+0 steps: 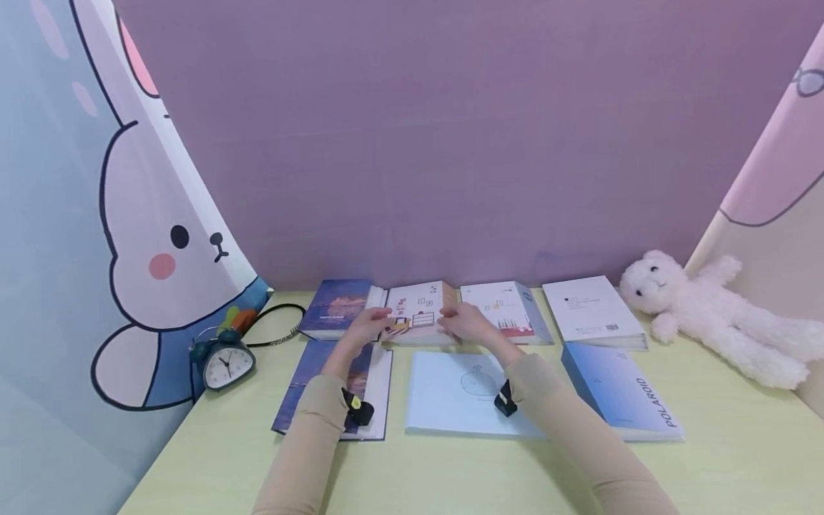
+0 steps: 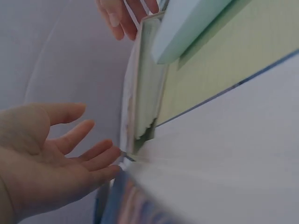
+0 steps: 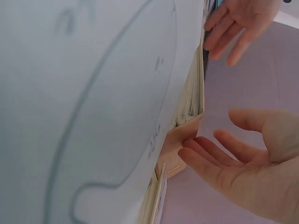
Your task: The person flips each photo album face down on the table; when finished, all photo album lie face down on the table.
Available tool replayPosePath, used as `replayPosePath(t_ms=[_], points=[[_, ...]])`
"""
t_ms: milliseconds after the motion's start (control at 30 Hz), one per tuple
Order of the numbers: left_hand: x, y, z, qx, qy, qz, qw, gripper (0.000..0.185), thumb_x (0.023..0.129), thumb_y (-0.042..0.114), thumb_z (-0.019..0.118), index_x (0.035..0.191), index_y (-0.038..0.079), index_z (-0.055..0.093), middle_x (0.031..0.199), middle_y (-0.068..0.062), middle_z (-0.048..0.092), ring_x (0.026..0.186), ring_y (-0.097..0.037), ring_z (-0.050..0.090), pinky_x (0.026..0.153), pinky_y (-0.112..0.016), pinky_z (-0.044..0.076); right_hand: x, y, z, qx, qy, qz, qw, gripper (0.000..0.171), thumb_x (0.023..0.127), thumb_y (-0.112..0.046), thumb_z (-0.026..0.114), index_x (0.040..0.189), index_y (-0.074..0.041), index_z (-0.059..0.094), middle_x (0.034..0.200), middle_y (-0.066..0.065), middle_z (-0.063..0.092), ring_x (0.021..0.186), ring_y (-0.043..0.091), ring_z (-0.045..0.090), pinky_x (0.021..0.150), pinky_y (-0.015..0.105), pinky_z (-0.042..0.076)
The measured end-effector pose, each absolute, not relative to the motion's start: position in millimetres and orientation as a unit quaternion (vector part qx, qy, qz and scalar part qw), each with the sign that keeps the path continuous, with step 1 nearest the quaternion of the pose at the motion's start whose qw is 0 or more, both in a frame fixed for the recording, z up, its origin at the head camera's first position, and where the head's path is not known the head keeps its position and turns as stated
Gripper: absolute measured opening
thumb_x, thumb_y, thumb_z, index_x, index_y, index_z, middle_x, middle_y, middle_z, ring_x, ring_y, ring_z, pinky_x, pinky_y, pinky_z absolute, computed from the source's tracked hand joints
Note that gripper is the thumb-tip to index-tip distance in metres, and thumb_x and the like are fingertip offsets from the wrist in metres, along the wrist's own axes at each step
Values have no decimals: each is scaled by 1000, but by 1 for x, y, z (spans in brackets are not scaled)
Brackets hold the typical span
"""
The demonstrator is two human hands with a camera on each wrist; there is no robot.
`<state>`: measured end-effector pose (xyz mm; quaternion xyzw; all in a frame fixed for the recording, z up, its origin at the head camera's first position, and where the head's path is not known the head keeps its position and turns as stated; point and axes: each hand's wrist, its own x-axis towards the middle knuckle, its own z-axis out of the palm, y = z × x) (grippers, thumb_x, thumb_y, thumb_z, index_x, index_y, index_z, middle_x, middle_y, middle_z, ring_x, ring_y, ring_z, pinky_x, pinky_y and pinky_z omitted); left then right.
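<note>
In the head view a white album with a printed room picture (image 1: 421, 304) lies flat in the back row, between my two hands. My left hand (image 1: 367, 325) is at its left side, fingers loosely extended; in the left wrist view the left hand (image 2: 60, 158) has its fingertips close to the album's corner, thumb apart. On the other side my right hand (image 1: 468, 322) touches the album's peach spine (image 3: 180, 137) with its fingertips, thumb spread away. Whether the left fingertips touch the album, I cannot tell. Its page edges (image 2: 148, 84) face the front.
Purple-blue albums (image 1: 337, 307) lie at left, a similar white album (image 1: 498, 307) and another white one (image 1: 595, 307) at right. In front are a pale-blue album (image 1: 444, 393) and a POLAROID album (image 1: 621, 390). An alarm clock (image 1: 227, 363) and plush toy (image 1: 714, 307) flank them.
</note>
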<state>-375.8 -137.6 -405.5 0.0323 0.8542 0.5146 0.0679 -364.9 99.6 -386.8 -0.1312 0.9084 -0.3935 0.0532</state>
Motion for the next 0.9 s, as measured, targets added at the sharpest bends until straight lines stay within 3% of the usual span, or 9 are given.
replayPosePath(t_ms=[167, 300, 567, 733, 900], points=[[-372, -149, -386, 68, 849, 520, 67, 46, 98, 27, 49, 138, 4, 45, 141, -19, 44, 133, -36, 37, 110, -52, 31, -368, 91, -384, -144, 903, -404, 19, 39, 93, -19, 57, 128, -4, 54, 127, 15, 58, 118, 30, 54, 99, 43, 45], [-366, -164, -375, 79, 850, 518, 59, 47, 100, 28, 45, 141, 5, 41, 142, -20, 42, 130, -37, 40, 106, -51, 36, -372, 82, -384, -159, 892, -423, 1, 37, 90, -14, 62, 125, -4, 57, 125, 15, 60, 117, 30, 56, 98, 40, 46], [-360, -195, -376, 76, 849, 522, 24, 48, 100, 26, 45, 141, 4, 39, 144, -19, 40, 129, -36, 42, 105, -50, 38, -375, 58, -387, -170, 881, -442, 8, 36, 89, -16, 65, 122, -2, 59, 120, 15, 62, 111, 28, 59, 91, 34, 51], [-357, -221, -377, 70, 845, 531, 15, 50, 100, 26, 45, 143, 3, 35, 146, -20, 37, 129, -38, 41, 106, -50, 37, -372, 44, -382, -164, 898, -407, 24, 40, 90, -27, 63, 125, -9, 59, 123, 7, 62, 114, 22, 58, 94, 32, 50], [-356, -246, -374, 68, 827, 558, 12, 51, 100, 26, 43, 143, 1, 33, 146, -23, 35, 132, -39, 38, 107, -50, 35, -369, 34, -377, -196, 889, -413, 21, 39, 91, -26, 61, 125, -7, 58, 122, 9, 63, 113, 24, 58, 95, 34, 49]])
